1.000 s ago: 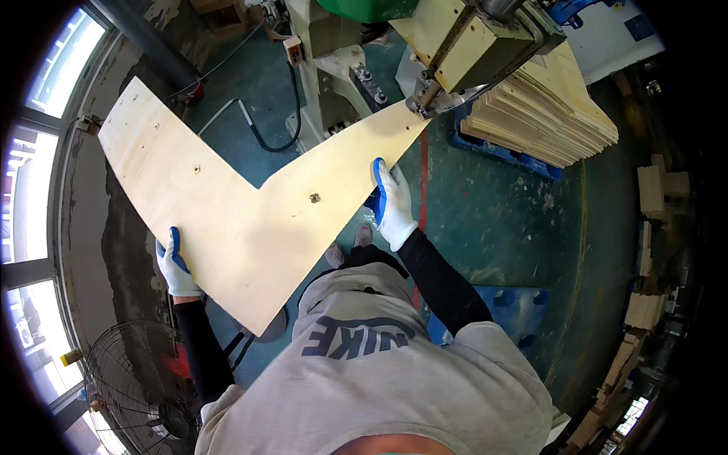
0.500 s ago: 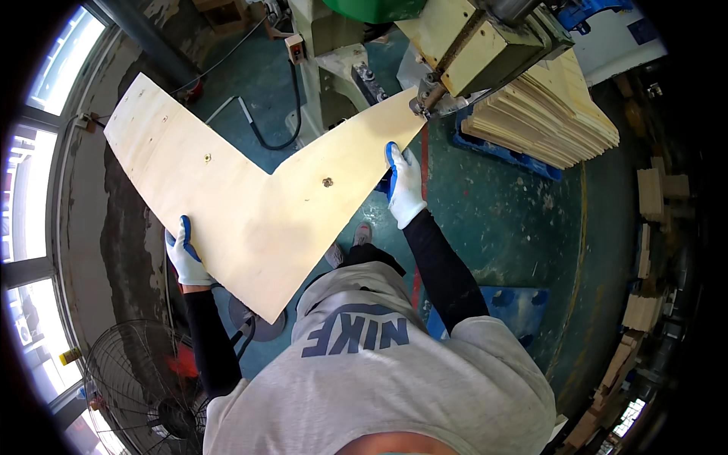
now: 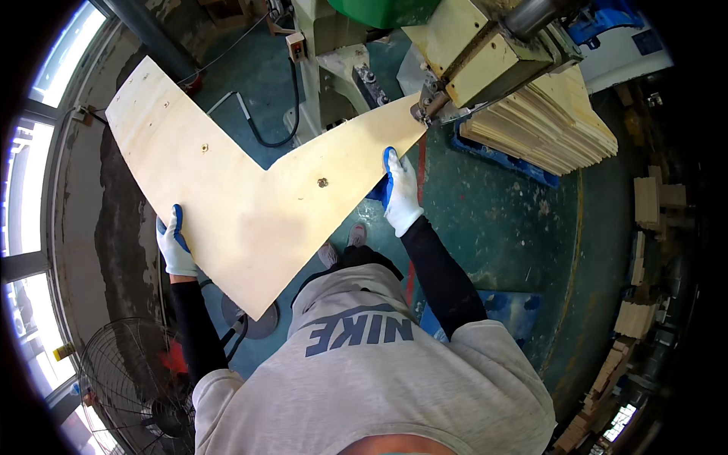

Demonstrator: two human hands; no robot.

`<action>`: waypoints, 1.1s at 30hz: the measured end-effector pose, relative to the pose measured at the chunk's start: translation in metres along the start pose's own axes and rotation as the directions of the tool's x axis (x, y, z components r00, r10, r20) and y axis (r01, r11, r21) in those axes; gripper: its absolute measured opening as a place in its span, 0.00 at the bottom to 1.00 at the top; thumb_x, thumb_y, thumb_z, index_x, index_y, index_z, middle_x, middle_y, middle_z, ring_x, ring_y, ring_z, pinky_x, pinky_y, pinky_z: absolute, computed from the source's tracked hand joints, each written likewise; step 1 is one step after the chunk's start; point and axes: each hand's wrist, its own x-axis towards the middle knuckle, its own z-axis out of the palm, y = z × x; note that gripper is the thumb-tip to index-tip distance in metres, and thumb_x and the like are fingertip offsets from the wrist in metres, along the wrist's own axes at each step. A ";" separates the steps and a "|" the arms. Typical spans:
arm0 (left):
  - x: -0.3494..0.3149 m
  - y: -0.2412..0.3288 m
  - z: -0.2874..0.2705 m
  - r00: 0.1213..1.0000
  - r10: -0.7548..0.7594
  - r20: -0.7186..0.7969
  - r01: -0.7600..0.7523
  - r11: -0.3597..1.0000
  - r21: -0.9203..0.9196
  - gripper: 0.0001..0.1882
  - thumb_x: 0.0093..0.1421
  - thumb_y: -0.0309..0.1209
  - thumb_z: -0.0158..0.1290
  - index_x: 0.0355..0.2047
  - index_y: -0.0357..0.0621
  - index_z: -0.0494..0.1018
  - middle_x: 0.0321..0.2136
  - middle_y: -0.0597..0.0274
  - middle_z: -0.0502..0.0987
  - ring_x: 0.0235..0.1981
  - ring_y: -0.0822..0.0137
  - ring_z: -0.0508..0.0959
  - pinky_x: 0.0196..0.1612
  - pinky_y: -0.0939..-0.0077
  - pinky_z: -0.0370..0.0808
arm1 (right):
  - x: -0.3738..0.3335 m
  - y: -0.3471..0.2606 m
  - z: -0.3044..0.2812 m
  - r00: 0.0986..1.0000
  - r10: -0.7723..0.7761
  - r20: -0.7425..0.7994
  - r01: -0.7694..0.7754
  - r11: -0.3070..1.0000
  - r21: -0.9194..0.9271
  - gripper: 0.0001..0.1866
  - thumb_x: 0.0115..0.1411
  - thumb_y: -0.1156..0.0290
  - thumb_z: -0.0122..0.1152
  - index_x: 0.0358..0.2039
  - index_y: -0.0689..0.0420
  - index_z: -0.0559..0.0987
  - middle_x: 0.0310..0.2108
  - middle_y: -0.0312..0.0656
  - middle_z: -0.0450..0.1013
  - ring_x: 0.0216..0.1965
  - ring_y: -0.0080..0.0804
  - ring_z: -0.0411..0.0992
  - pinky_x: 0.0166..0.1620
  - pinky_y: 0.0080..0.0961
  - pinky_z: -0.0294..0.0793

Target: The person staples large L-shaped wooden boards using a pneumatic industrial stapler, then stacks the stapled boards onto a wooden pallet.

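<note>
Green painted floor (image 3: pixel 493 220) spreads out to the right. Pale V-shaped plywood panel (image 3: pixel 246 201) is held over it, its right tip at the cream box-shaped metal machine head (image 3: pixel 485 72), its near corner free of the hands. Right hand (image 3: pixel 401 193) in white-and-blue glove grasps the right edge; left hand (image 3: pixel 176 244), likewise gloved, grasps the left edge. Undersides of both grips: mostly hidden. Machine head: cut off at top; contact with tip unclear.

The V-shaped wooden board (image 3: pixel 241 216) has shifted (only slightly) farther from the person's grey shirt (image 3: pixel 394 394).
</note>
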 end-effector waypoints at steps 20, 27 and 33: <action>0.029 0.012 0.012 0.997 0.071 0.029 -0.072 0.996 0.049 0.22 0.67 0.28 0.56 0.59 0.32 0.68 0.50 0.52 0.78 0.46 0.62 0.81 0.49 0.67 0.79 | 0.000 0.003 0.001 0.998 0.054 -0.012 -0.054 0.997 -0.059 0.20 0.75 0.60 0.47 0.57 0.63 0.70 0.51 0.42 0.73 0.51 0.28 0.74 0.56 0.29 0.74; 0.031 0.006 0.014 0.993 0.115 0.015 -0.115 0.993 0.018 0.23 0.66 0.28 0.56 0.59 0.31 0.67 0.51 0.51 0.78 0.46 0.62 0.81 0.50 0.68 0.79 | 0.008 0.012 -0.006 0.999 0.046 -0.029 -0.050 0.987 -0.151 0.23 0.74 0.57 0.49 0.58 0.63 0.69 0.54 0.43 0.73 0.55 0.30 0.74 0.58 0.30 0.73; 0.005 0.005 0.017 0.993 0.112 -0.028 -0.113 0.994 -0.004 0.23 0.67 0.28 0.57 0.59 0.31 0.68 0.51 0.51 0.78 0.46 0.62 0.81 0.50 0.69 0.79 | 0.011 0.008 -0.018 1.000 0.014 0.011 -0.012 0.989 -0.151 0.22 0.74 0.57 0.49 0.57 0.62 0.69 0.53 0.44 0.74 0.54 0.30 0.75 0.57 0.29 0.75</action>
